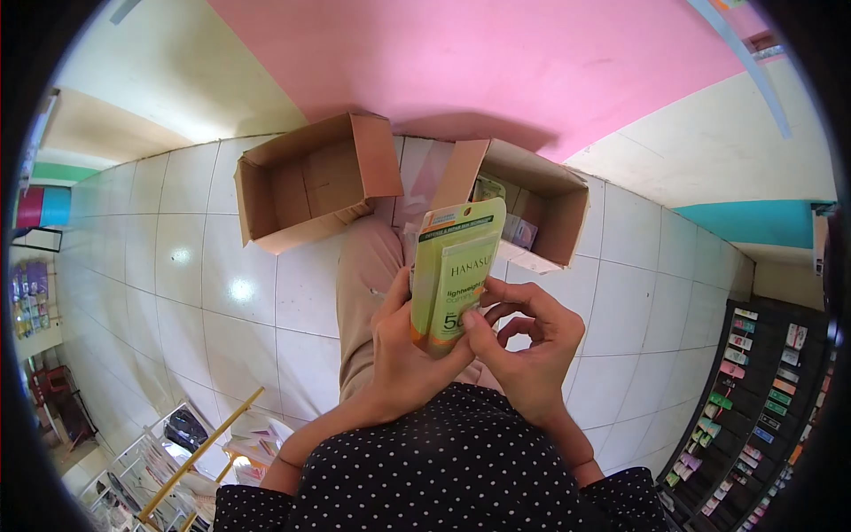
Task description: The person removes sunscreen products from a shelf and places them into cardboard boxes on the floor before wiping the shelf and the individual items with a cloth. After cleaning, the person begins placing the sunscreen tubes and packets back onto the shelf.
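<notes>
Upright before my chest is a light green sunscreen pack [458,257] with a hang hole at its top and "HANASUI" and a "50" printed on the front. My left hand [399,355] is wrapped round its lower left side. At the lower right edge of the pack, the thumb and fingers of my right hand [536,341] are pinched together against the front. Beyond it, an open cardboard box [563,208] on the floor contains a similar green pack [488,189] and a small box [523,232]. The sunscreen pack hides part of that carton.
Another open cardboard box [306,191] lies to the left, with only its bare inside showing. A black display rack [753,399] with rows of small products stands at the right. White shelving [168,443] and a yellow bar [202,452] are at the lower left.
</notes>
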`<state>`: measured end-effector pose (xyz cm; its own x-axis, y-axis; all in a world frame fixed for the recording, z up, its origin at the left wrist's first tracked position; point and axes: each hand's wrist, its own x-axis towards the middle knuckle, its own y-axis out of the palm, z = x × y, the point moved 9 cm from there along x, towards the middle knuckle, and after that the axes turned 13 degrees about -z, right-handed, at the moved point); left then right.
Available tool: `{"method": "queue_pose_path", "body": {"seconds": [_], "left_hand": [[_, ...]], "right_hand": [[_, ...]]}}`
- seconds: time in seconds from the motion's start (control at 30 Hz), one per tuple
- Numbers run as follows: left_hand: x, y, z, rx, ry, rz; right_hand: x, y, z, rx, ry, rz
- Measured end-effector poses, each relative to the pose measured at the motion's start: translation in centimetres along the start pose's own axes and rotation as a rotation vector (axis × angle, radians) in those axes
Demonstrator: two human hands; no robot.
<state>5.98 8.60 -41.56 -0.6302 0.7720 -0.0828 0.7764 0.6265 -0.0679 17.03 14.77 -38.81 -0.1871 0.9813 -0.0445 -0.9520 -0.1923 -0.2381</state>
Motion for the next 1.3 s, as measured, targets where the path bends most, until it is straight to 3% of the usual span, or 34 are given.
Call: {"method": "queue_pose_path", "body": {"seconds": [0.07,0.2,0.27,0.37,0.47,0.7,0.87,0.97,1.1,1.17,1.3], "left_hand": [[0.1,-0.1,-1.3,0.098,0.136,-0.011],[0.1,-0.3,-1.3,0.071,0.132,-0.038],[0.1,-0.2,-1.9,0.159,0.250,-0.025],[0.2,-0.4,-0.8,0.041,0.113,-0.053],[0.1,-0.4,-0.9,0.015,0.098,-0.048],[0.3,-0.6,-1.3,0.018,0.089,-0.081],[0.2,-0.4,-2.3,0.144,0.252,-0.025],[0.2,-0.6,-1.6,0.100,0.164,-0.049],[0.3,-0.6,-1.7,0.088,0.150,-0.067],[0.2,-0.4,-2.2,0.148,0.235,-0.035],[0.3,-0.6,-1.7,0.094,0.177,-0.056]], "right_hand": [[0.2,0.2,0.0,-0.001,-0.015,-0.010],[0.4,0.3,0.1,-0.009,-0.022,-0.026],[0.4,0.3,0.0,-0.013,-0.026,-0.033],[0.5,0.2,-0.2,0.009,-0.003,-0.035],[0.6,0.2,-0.1,0.058,0.045,-0.011],[0.5,0.7,0.5,0.020,0.081,0.064],[0.6,0.4,0.1,0.025,0.004,0.004],[0.6,0.5,0.3,0.033,0.019,0.016],[0.5,0.8,0.2,0.027,0.067,0.073],[0.6,0.7,0.0,0.039,0.046,0.047],[0.6,0.4,-0.4,0.077,0.053,0.003]]}}
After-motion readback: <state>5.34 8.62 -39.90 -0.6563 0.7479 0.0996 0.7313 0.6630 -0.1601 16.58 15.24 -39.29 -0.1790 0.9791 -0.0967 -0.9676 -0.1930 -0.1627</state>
